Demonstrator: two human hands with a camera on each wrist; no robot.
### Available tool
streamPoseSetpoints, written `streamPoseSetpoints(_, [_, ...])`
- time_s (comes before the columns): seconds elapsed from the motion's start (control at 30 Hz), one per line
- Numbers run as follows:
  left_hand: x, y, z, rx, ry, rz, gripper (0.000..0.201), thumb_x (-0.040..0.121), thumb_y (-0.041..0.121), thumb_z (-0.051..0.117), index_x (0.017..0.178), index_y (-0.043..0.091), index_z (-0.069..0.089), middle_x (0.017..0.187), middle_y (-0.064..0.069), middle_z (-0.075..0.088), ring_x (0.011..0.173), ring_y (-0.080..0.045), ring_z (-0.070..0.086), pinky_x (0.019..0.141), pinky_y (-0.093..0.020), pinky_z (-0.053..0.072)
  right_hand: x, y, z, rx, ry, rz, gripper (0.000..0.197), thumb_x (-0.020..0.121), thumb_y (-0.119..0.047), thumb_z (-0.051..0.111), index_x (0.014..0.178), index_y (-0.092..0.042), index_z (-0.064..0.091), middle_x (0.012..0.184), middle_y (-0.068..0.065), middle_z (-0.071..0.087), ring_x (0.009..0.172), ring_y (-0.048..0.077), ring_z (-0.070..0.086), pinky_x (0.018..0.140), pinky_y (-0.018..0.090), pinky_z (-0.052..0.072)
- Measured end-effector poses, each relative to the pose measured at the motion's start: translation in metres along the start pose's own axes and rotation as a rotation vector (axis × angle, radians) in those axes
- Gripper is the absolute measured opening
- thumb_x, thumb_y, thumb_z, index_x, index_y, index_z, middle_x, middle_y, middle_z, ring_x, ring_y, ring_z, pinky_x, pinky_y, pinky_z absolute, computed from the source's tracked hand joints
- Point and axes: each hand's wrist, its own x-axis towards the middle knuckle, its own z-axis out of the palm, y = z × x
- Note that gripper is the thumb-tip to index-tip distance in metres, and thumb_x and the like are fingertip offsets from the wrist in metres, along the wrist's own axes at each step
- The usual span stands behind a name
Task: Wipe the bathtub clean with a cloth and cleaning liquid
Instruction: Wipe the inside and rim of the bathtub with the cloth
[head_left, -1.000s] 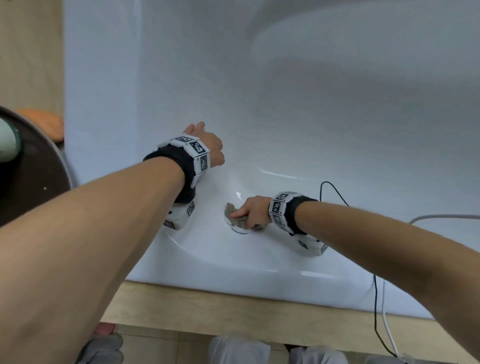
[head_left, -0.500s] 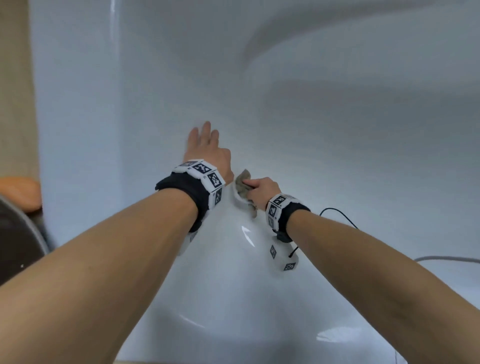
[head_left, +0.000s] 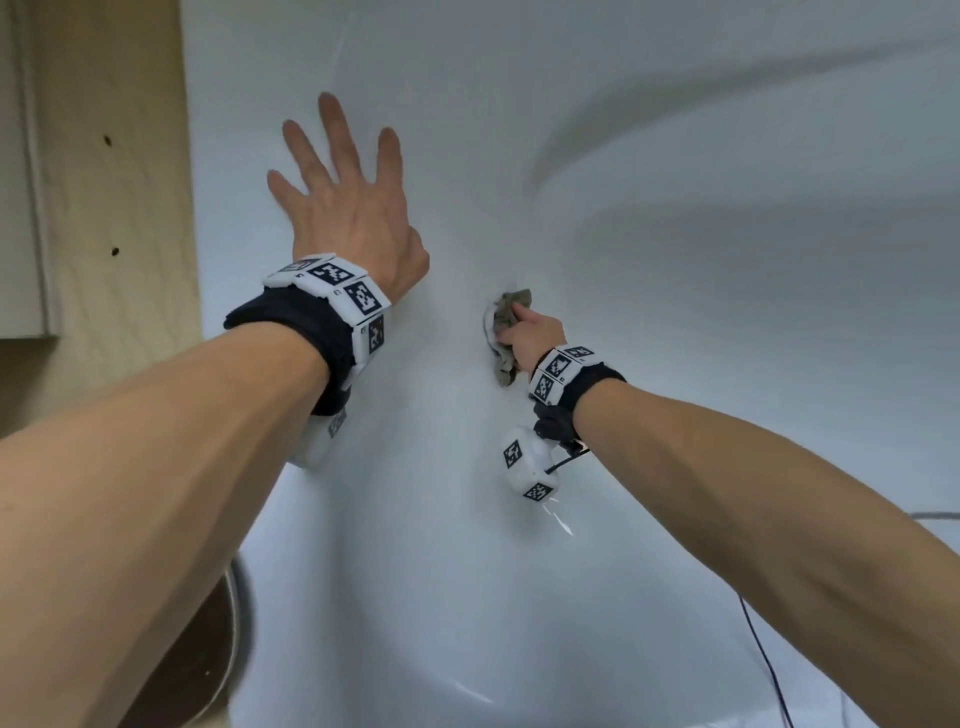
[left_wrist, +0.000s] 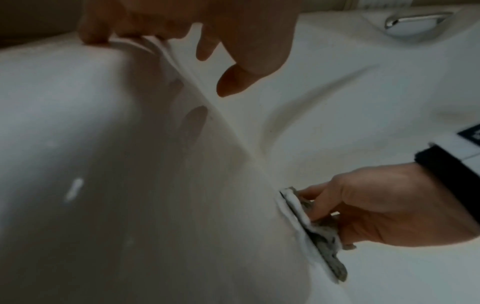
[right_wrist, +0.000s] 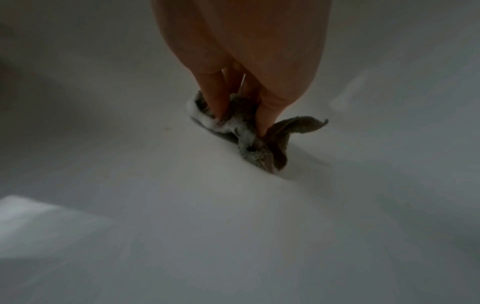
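Your grey cloth, edged with white foam, lies bunched against the curved white wall of the bathtub, presumably so the lather is worked into the surface. Your right hand pinches and presses it with curled fingers. Just to its left, your left hand rests flat with fingers spread and holds nothing, likely bracing your reach.

Both bare arms reach forward, each with a marker band at the wrist. The left hand lies flat, its fingers straight and spread. The right hand, farther to the right, has fingers bent and pressing down.
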Motion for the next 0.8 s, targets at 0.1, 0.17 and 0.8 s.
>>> streamPoseSetpoints(0.1, [0.003, 0.000, -0.009, -0.052, -0.009, -0.019, 0.073, 0.082, 0.021, 0.048, 0.148, 0.019, 0.018, 0.159, -0.020, -0.003, 0.141, -0.052, 0.007, 0.105, -0.063, 0.027, -0.016, -0.026, 0.009, 0.167, 0.114, -0.110, 0.051, 0.088, 0.003, 0.054, 0.133, -0.020, 0.057, 0.118, 0.000, 0.065, 0.080, 0.008, 0.064, 0.070, 0.006, 0.050])
streamPoseSetpoints(0.17, [0.006, -0.002, -0.013, -0.061, -0.006, -0.029, 0.071, 0.081, 0.020, 0.047, 0.147, 0.021, 0.020, 0.160, -0.016, 0.002, 0.140, -0.050, 0.013, 0.100, -0.060, 0.034, -0.033, -0.036, 0.026, 0.107, 0.136, -0.199, 0.054, 0.085, -0.002, 0.055, 0.132, -0.029, 0.059, 0.127, -0.004, 0.064, 0.097, 0.012, 0.065, 0.090, 0.015, 0.050])
streamPoseSetpoints(0.8, [0.053, 0.008, -0.020, -0.114, 0.015, -0.147, 0.082, 0.087, 0.021, 0.051, 0.152, 0.036, 0.002, 0.161, -0.006, -0.007, 0.140, -0.054, 0.008, 0.106, -0.066, 0.024, 0.024, -0.127, -0.005, 0.155, 0.217, -0.196, 0.051, 0.086, -0.006, 0.056, 0.131, -0.030, 0.060, 0.116, 0.005, 0.069, 0.085, 0.018, 0.064, 0.064, 0.018, 0.047])
